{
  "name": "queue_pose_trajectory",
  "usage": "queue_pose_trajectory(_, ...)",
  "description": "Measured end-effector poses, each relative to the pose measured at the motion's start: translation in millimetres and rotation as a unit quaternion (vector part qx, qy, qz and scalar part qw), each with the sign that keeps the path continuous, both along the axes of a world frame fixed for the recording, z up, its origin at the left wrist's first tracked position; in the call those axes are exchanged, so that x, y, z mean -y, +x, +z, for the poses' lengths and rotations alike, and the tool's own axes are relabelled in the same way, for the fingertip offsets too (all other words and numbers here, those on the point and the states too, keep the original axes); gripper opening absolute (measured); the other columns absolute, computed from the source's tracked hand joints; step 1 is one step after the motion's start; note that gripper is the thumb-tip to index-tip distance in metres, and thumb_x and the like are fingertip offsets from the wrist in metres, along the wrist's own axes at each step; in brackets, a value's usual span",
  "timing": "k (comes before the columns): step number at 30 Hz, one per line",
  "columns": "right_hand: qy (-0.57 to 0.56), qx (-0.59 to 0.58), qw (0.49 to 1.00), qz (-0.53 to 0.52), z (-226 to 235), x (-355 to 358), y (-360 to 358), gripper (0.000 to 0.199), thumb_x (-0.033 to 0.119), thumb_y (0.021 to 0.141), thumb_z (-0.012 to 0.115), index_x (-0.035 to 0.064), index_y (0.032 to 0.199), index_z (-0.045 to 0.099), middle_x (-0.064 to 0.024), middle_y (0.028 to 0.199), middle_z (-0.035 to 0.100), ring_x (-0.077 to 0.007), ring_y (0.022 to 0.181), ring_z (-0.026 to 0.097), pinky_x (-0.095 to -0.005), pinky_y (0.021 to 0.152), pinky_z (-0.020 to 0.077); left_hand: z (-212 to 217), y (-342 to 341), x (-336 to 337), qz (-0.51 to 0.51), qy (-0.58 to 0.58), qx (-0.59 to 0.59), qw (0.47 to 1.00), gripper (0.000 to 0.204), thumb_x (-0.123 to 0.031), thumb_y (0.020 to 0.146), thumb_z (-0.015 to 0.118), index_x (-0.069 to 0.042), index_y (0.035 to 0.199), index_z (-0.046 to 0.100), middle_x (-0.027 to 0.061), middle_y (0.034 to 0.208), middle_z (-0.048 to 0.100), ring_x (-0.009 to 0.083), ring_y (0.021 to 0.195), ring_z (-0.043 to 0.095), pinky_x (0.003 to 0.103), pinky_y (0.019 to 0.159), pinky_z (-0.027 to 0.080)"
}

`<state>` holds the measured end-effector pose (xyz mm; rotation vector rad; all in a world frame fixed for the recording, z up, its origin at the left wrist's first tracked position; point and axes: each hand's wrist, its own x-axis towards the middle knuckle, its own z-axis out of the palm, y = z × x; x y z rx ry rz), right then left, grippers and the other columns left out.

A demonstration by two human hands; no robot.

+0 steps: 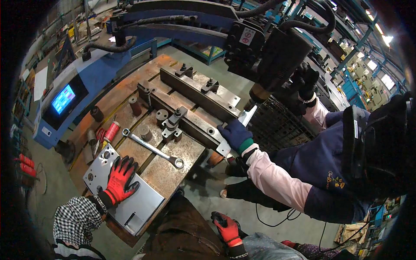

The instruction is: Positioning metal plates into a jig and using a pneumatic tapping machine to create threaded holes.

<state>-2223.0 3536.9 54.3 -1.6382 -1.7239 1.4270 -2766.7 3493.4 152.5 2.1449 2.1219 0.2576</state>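
My left hand (121,180), in a red glove with black finger coating, lies spread on a flat grey metal plate (141,197) at the near left of the worktable. The plate has round holes at one end and a slot at the other. My right hand (227,227), also red-gloved, hangs near my brown trousers, away from the table, its fingers curled with nothing visible in them. Beyond the plate lies a long ratchet wrench (151,147). A red-wrapped cylinder (112,131) rests near the plate's far corner.
At right a co-worker's blue-gloved hand (237,135) holds a metal piece (247,117) at the clamped steel bars (190,121), under the machine's spindle head (277,65). A blue arm with a lit screen (63,100) stands left. Metal cylinders (134,105) stand on the table.
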Motion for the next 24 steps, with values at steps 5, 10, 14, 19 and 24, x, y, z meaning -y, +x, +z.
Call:
queue_pose_trajectory(5,-0.009,-0.005,1.000,0.001,-2.4,0.1,0.8,0.053,0.048,0.102,0.083,0.0173,0.146,0.080,-0.0156,0.139,0.082,-0.0372,0.127,0.079,-0.0453,0.108,0.0605,0.7,0.9,-2.8,-0.002,-0.002,0.000,1.000,0.095,-0.051,0.092,0.078,-0.008,0.172,0.049,0.0241,0.180,0.040,0.0482,0.170,0.031,0.068,0.141,0.016)
queue_pose_trajectory(10,-0.005,0.007,1.000,0.014,4.6,-0.1,0.2,0.053,0.047,0.103,0.083,0.0163,0.145,0.080,-0.0157,0.140,0.081,-0.0373,0.128,0.078,-0.0452,0.109,0.0600,0.9,1.4,0.6,0.000,0.003,0.003,1.000,0.095,-0.051,0.092,0.078,-0.009,0.172,0.049,0.0241,0.180,0.041,0.0483,0.170,0.031,0.068,0.141,0.016)
queue_pose_trajectory(14,0.022,0.053,0.998,0.037,4.7,1.4,-0.1,0.052,0.046,0.103,0.083,0.0165,0.145,0.080,-0.0163,0.139,0.081,-0.0371,0.128,0.078,-0.0450,0.111,0.0594,0.7,1.8,1.1,0.001,0.000,0.016,1.000,0.096,-0.051,0.092,0.078,-0.009,0.173,0.048,0.0244,0.181,0.040,0.0482,0.171,0.031,0.068,0.141,0.015)
queue_pose_trajectory(19,-0.004,0.027,0.999,0.032,7.6,2.1,-8.7,0.053,0.047,0.102,0.083,0.0149,0.144,0.080,-0.0166,0.137,0.082,-0.0370,0.127,0.079,-0.0455,0.110,0.0598,-0.7,-0.5,-0.5,0.000,0.000,0.017,1.000,0.094,-0.050,0.093,0.076,-0.007,0.173,0.048,0.0249,0.181,0.040,0.0483,0.171,0.031,0.068,0.141,0.015)
queue_pose_trajectory(24,-0.002,0.058,0.998,0.040,-7.7,2.5,-13.0,0.056,0.047,0.102,0.084,0.0116,0.145,0.079,-0.0181,0.136,0.082,-0.0359,0.127,0.079,-0.0452,0.108,0.0609,-12.5,-9.6,-2.6,-0.003,0.012,0.015,1.000,0.091,-0.050,0.095,0.074,-0.005,0.170,0.051,0.0258,0.180,0.042,0.0490,0.170,0.033,0.068,0.141,0.016)
